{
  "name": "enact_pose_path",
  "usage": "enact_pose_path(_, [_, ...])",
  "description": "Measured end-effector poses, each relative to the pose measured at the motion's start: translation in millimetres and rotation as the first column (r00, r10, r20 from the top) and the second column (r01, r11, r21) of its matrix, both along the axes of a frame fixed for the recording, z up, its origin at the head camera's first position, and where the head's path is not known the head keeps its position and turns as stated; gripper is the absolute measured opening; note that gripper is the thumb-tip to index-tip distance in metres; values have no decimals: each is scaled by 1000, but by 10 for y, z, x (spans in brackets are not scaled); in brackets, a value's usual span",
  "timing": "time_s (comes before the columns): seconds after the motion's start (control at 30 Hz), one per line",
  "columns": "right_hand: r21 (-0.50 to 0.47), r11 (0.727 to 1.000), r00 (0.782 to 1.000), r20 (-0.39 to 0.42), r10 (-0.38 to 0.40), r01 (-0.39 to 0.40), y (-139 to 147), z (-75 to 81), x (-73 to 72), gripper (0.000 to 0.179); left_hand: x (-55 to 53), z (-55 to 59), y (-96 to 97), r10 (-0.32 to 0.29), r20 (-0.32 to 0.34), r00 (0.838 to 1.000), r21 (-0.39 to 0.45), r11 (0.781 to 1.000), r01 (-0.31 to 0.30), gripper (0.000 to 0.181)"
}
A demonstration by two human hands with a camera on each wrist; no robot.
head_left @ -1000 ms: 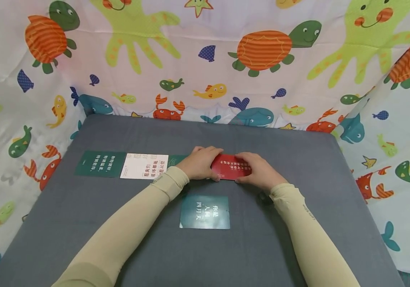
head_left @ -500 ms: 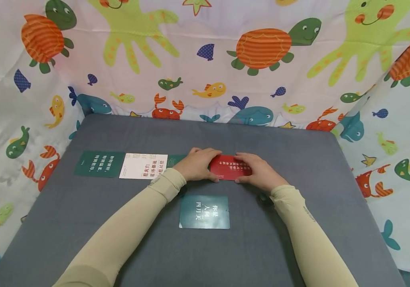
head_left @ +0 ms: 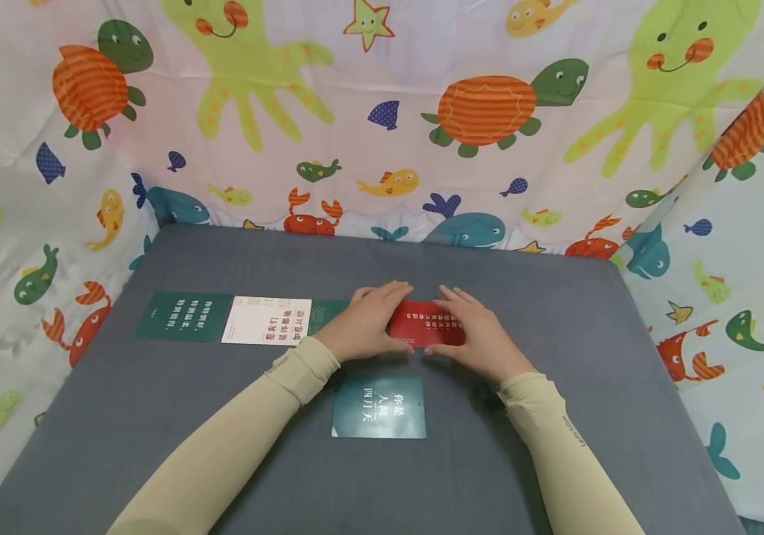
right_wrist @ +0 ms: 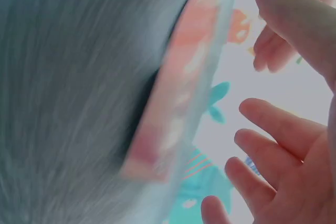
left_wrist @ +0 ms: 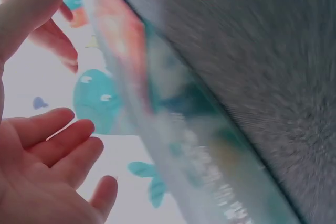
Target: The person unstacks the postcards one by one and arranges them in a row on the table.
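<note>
A red card [head_left: 426, 323] with white writing lies on the grey table at the right end of a row of cards. Over its left side my left hand [head_left: 367, 325] hovers, fingers extended. My right hand [head_left: 481, 334] is at the card's right side, partly covering it, thumb apart from the fingers. In both wrist views the fingers [left_wrist: 63, 150] and fingers [right_wrist: 278, 161] are relaxed and hold nothing. Left of the red card, a green card [head_left: 325, 315] is partly hidden by my left hand. A teal card [head_left: 379, 407] lies nearer to me.
A white card [head_left: 267, 320] and a dark green card [head_left: 184, 316] form the row's left part. The grey table [head_left: 275, 475] meets a sea-animal-print curtain [head_left: 328, 59] at the back and sides.
Both hands have lifted off the red card, their fingers loosening. The card stays about where it lay. The head view has tilted up slightly.
</note>
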State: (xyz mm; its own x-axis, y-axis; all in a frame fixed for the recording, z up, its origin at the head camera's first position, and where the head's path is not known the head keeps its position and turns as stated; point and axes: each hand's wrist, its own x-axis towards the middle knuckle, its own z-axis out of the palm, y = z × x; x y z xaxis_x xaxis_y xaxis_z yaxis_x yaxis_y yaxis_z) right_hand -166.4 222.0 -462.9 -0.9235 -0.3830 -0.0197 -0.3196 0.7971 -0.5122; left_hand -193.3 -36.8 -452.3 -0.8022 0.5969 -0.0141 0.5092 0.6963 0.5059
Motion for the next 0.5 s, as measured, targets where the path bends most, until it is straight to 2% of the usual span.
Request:
enact_pose_path(0.1, [-42, 998, 998, -42, 42, -44, -138, 82, 215, 94, 201, 106, -94, -17, -31, 999, 14, 1000, 18, 108])
enact_pose_path(0.23, [-38, 991, 990, -72, 125, -128, -307, 99, 520, 94, 486, 152, -259, -63, -49, 997, -9, 998, 63, 107])
enact_pose_path(0.33, [-8, 988, 985, -80, 156, -157, -399, 47, 699, 95, 674, 109, -387, -81, -52, 995, -32, 996, 79, 108])
enact_pose_path(0.5, [33, 985, 983, -56, 172, -171, -486, -47, 900, 98, 968, 19, -615, -80, -42, 996, -58, 995, 77, 107])
